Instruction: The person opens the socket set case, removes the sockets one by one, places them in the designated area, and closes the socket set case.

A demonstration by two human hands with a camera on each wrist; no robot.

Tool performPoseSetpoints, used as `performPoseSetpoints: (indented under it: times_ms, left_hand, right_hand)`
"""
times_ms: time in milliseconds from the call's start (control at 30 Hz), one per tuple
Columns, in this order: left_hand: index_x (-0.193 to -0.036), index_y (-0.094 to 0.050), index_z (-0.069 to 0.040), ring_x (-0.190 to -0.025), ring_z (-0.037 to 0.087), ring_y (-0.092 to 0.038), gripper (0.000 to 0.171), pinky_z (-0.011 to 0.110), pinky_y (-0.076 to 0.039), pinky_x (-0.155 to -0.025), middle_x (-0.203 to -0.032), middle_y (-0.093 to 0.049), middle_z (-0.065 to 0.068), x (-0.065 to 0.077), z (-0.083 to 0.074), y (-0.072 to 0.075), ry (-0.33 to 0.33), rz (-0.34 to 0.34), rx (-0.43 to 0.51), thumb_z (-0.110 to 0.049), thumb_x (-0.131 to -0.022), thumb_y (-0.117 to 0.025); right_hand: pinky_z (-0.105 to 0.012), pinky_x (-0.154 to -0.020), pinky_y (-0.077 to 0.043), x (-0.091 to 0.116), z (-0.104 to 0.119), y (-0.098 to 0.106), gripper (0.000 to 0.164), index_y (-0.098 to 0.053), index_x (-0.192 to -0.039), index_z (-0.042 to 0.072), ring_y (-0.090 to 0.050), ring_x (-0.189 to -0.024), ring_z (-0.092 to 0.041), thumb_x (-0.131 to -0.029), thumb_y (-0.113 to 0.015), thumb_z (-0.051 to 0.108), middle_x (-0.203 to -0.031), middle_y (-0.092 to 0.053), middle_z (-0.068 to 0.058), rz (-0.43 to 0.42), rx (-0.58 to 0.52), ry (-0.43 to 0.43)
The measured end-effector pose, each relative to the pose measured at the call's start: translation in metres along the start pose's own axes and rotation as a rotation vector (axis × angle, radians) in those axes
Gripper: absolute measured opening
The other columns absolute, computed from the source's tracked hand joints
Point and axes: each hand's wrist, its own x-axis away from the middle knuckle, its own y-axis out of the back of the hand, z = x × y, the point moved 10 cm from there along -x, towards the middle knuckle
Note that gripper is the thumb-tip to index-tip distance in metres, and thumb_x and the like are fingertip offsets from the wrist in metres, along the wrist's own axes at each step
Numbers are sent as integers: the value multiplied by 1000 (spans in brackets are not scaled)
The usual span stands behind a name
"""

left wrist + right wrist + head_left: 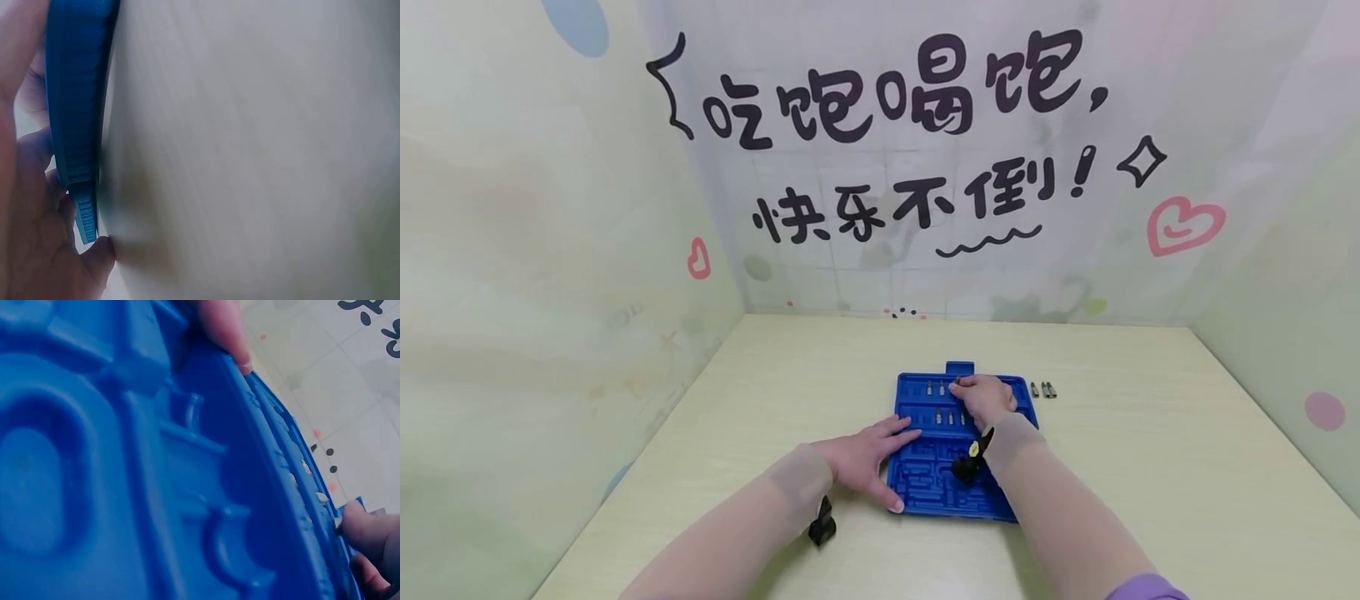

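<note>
In the far row of the blue case (934, 479), a metal bit (338, 525) is pinched by the right hand (987, 398); the left edge is touched by the left hand (861, 460), fingers apart.

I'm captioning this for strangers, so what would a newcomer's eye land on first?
Probably the bold black lettering across the back wall. Next, likely the bright blue case on the pale table, the left hand spread at its left side, the right hand pinching a small metal bit at its far row.

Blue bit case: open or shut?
Open. In the head view the blue bit case shows its molded recesses, with metal bits visible in its two far rows.
</note>
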Motion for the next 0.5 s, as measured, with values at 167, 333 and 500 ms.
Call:
performPoseSetpoints:
  times_ms: [167, 333, 500]
  left_hand:
    - [-155, -16, -34, -147, 20, -3, 106, 49, -21, -113, -162, -3, -7, 1, 0, 1, 5, -5, -13, -66, -71, -73]
    - [-155, -15, -34, -147, 20, -2, 106, 49, -21, -113, -162, -3, -6, 2, -1, 1, 1, -8, -9, -65, -71, -73]
    - [-155, -15, -34, -147, 20, -2, 106, 49, -21, -113, -162, -2, -7, 2, 0, 1, 2, -9, -17, -66, -72, -72]
  right_hand:
    - [-60, -107, -13, 1, 2, 3, 34, -70, -117, 12, -28, -129, -42, -91, -67, 34, -130, -55, -15, 7, -25, 28]
    - [-57, -106, -18, 2, 3, 6, 33, -68, -118, 11, -36, -124, -39, -93, -65, 32, -129, -59, -13, 20, -60, 45]
    - [-56, -109, -17, 2, 7, 16, 37, -61, -129, 7, -37, -129, -39, -97, -60, 26, -135, -53, -17, 39, -115, 80]
